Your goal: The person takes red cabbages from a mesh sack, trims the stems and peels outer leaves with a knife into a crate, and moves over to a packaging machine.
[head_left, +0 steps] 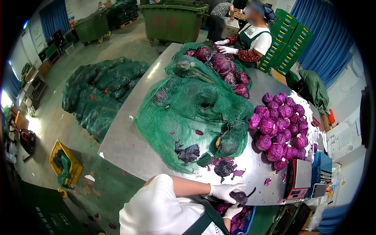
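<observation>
My left hand (227, 191), in a white glove, is closed over the top of a dark red cabbage (239, 199). From below, my right hand (232, 212), also gloved, supports the same cabbage, its fingers partly hidden. A dark strip, perhaps a leaf or knife blade, sticks out at the cabbage's right. Under both hands is a blue crate (251, 220) with purple leaves inside. Loose dark leaves (224, 169) lie on the metal table (129, 137) just beyond. A green mesh sack (184, 105) spreads over the table, with unpeeled cabbages (222, 66) at its far end.
Peeled purple cabbages (276, 125) are piled on the table's right side, near a red scale (299, 178). A co-worker (254, 37) stands at the far end, hands at the sack. Filled green sacks (103, 94) and a yellow crate (72, 166) sit on the floor.
</observation>
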Demonstrator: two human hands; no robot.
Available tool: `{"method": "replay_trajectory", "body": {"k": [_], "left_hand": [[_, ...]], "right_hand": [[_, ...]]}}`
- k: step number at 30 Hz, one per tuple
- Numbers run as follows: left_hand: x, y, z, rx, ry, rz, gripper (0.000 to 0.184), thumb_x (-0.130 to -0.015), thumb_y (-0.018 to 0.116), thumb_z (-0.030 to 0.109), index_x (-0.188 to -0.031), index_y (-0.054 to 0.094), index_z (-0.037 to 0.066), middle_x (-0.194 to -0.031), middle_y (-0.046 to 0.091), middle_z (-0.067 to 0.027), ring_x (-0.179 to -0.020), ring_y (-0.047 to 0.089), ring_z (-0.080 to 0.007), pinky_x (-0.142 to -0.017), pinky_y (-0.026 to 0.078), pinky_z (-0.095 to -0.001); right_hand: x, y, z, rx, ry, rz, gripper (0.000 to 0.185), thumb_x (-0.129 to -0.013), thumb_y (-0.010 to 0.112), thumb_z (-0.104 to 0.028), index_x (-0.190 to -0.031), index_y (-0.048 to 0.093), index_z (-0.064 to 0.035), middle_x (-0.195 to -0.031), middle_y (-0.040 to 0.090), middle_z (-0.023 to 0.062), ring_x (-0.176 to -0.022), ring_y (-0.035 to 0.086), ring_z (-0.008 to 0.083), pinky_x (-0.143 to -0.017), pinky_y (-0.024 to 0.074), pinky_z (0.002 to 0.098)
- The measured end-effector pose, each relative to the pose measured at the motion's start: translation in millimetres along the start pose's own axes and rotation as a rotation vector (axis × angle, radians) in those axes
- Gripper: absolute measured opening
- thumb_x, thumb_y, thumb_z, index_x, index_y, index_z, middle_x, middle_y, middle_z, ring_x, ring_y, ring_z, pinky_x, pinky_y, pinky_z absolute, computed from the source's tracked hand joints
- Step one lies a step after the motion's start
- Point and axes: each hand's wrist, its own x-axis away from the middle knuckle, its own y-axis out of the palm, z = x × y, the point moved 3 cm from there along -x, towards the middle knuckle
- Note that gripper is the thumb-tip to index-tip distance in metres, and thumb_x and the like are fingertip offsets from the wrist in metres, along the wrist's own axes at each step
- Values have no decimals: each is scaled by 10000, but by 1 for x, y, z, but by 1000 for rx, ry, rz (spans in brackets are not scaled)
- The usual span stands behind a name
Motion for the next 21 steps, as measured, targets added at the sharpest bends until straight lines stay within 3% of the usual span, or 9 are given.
{"method": "replay_trajectory", "body": {"k": [1, 3, 7, 8, 11, 15, 17, 19, 21], "left_hand": [[4, 1, 1, -265, 124, 105, 1021, -733, 759, 286, -1538, 175, 53, -1382, 506, -218, -1216, 553, -363, -1060, 406, -384], [1, 8, -5, -488, 62, 45, 1002, -707, 741, 272, -1532, 215, 58, -1375, 506, -202, -1198, 541, -372, -1025, 411, -433], [0, 16, -12, -627, 6, 133, 945, -698, 749, 346, -1496, 317, 84, -1362, 474, -150, -1259, 466, -325, -1042, 365, -471], [-1, 14, -12, -609, -10, 184, 958, -671, 764, 378, -1480, 343, 83, -1366, 462, -153, -1246, 463, -353, -1049, 361, -466], [-3, 16, -22, -673, -11, 338, 974, -656, 770, 406, -1473, 352, 81, -1374, 454, -169, -1257, 451, -365, -1068, 346, -471], [-2, 17, -28, -611, -148, 235, 948, -667, 752, 466, -1447, 392, 64, -1352, 492, -201, -1269, 452, -373, -1089, 342, -457], [-2, 18, -30, -589, -163, 201, 943, -668, 747, 479, -1439, 402, 59, -1341, 505, -210, -1262, 459, -375, -1082, 350, -449], [-1, 18, -28, -592, -148, 204, 944, -663, 745, 489, -1432, 408, 57, -1335, 508, -219, -1250, 468, -376, -1067, 362, -442], [2, 17, -27, -603, -110, 231, 858, -684, 738, 492, -1377, 478, 58, -1295, 535, -201, -1223, 481, -363, -1053, 371, -440]], "right_hand": [[-1, -4, 7, 97, 122, 68, 309, -978, 547, -119, -1164, 573, 126, -1132, 665, 217, -972, 642, 278, -884, 499, 367], [0, -4, 2, 72, 12, 68, 318, -979, 534, -106, -1177, 562, 142, -1142, 661, 229, -989, 639, 282, -898, 495, 361], [-3, -3, -8, 29, -68, -81, 287, -918, 576, -11, -1176, 586, 113, -1108, 674, 177, -962, 630, 234, -903, 481, 327], [-3, -3, -8, 12, -32, -79, 273, -892, 587, 29, -1156, 607, 98, -1073, 683, 144, -933, 625, 208, -889, 481, 318], [-13, -9, 14, 59, 51, -95, 297, -910, 579, -7, -1193, 605, 80, -1109, 676, 131, -949, 618, 214, -896, 472, 320], [-16, -10, 33, -136, 112, 41, 353, -930, 652, -166, -1156, 613, 102, -1100, 684, 143, -916, 636, 219, -838, 515, 354], [-16, -11, 48, -279, 554, 96, 401, -961, 611, -224, -1183, 594, 110, -1122, 662, 152, -967, 643, 245, -875, 537, 383], [-24, -15, 96, -412, 641, 24, 374, -993, 527, -320, -1046, 655, 27, -932, 685, 98, -793, 646, 202, -700, 563, 351], [-22, -25, 90, -602, 804, -145, 404, -992, 469, -408, -899, 633, -51, -760, 635, 41, -640, 580, 162, -553, 500, 308]]}}
